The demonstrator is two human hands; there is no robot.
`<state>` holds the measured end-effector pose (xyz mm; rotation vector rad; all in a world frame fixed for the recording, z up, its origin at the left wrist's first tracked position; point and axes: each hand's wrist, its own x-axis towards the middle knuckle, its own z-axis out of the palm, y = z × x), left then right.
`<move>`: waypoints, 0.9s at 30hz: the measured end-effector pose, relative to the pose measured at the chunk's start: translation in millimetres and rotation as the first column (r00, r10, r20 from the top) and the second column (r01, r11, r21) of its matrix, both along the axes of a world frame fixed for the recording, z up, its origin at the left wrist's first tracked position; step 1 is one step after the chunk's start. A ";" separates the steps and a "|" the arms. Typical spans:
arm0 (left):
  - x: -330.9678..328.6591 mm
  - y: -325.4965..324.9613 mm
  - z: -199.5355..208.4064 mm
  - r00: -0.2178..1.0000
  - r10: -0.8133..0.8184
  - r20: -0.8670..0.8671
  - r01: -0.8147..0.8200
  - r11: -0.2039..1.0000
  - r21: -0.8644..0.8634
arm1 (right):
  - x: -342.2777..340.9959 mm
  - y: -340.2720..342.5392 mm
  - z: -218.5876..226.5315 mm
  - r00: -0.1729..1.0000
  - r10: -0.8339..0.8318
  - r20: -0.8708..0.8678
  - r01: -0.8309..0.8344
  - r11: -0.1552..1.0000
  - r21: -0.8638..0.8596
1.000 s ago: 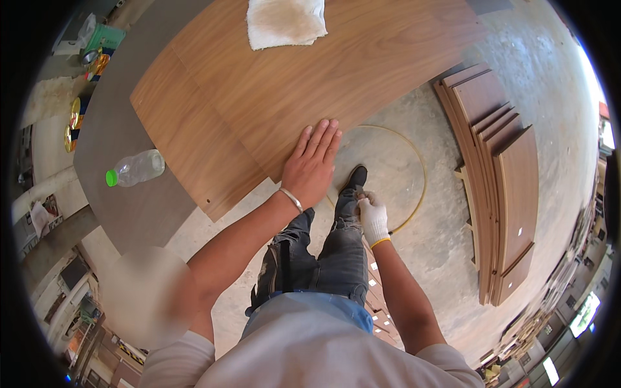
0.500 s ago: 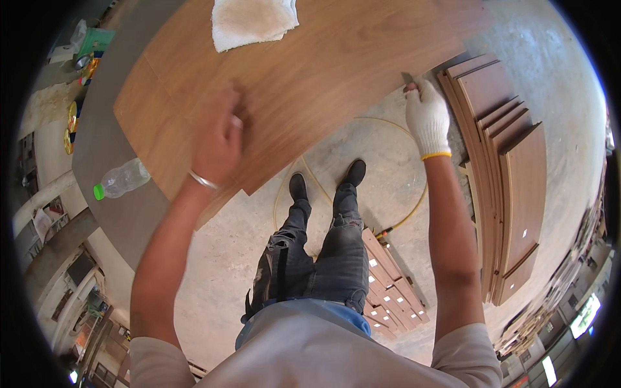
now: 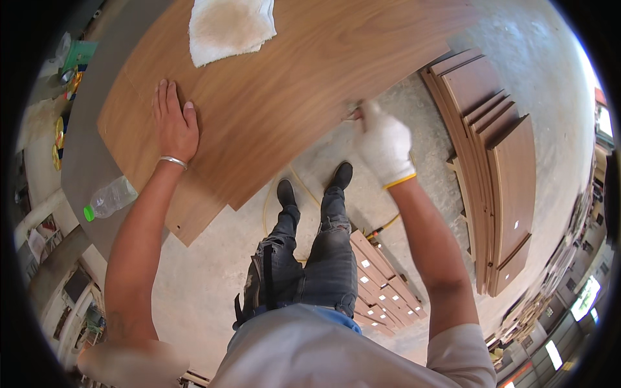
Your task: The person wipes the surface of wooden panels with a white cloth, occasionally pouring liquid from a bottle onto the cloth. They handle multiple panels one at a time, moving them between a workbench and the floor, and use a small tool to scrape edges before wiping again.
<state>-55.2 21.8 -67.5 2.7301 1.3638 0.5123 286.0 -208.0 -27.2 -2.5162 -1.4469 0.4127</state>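
Note:
My bare left hand (image 3: 176,126) lies flat on a brown wood-grain panel (image 3: 278,110), its fingers stretched out. A silver bracelet (image 3: 173,161) is round that wrist. In a white knitted glove with a yellow cuff, my right hand (image 3: 385,142) is closed at the panel's near edge. A small thin blade-like piece (image 3: 353,114) sticks out from its fingers; motion blurs it, so its exact kind is unclear. On the panel's far part rests a folded white cloth (image 3: 231,29) with a brown stain.
An empty clear bottle with a green cap (image 3: 110,199) lies on the grey surface (image 3: 84,155) at the left. Stacked brown boards (image 3: 511,187) stand on the right. More boards with white labels (image 3: 381,284) and a yellow hose (image 3: 388,225) are on the floor near my legs.
My right hand has swept left along the panel's near edge with the blade-like piece. My left hand has moved left and now lies flat on the panel. The whole view has shifted slightly.

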 end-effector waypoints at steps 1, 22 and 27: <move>-0.5 -1.5 1.8 1.000 0.009 -0.012 -0.009 1.000 0.010 | 19.4 4.7 -4.8 0.999 -0.026 0.028 0.025 1.000 0.009; 5.9 -0.4 0.5 0.999 0.019 -0.029 -0.020 1.000 -0.013 | 155.1 31.7 -7.8 0.966 -0.205 0.156 0.190 0.976 0.103; 1.0 -0.9 0.9 0.999 0.024 -0.025 -0.024 1.000 -0.003 | 91.5 19.7 -5.8 0.990 -0.032 0.136 0.037 0.999 -0.034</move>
